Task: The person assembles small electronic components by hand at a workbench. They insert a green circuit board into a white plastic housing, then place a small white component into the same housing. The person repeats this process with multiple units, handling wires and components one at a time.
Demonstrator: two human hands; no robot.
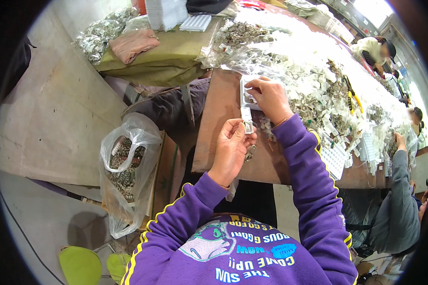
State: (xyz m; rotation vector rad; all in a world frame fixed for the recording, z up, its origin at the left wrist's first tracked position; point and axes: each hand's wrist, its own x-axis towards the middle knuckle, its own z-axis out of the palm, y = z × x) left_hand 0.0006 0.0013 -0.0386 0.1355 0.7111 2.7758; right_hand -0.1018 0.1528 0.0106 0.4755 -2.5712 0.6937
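My left hand (229, 148) is closed in a pinch on a small clear plastic box (246, 114), its hinged lid standing up and away from me. The box is just over the front part of the brown table (214, 123). Beyond it, my right hand (272, 99) reaches into a white compartment tray (245, 97). Its thumb and fingers are drawn together at the tray; whatever lies between the fingertips is too small to make out. Part of the tray is covered by that hand. Some small metallic pieces (250, 153) lie on the table beside my left fingers.
A large heap of small clear plastic pieces (314, 90) spreads over the table to the right. Yellow-handled pliers (352, 97) lie on it. White trays (166, 13) are stacked at the back left. A filled plastic bag (128, 166) stands at the left. Another person's grey sleeve (400, 190) reaches in at right.
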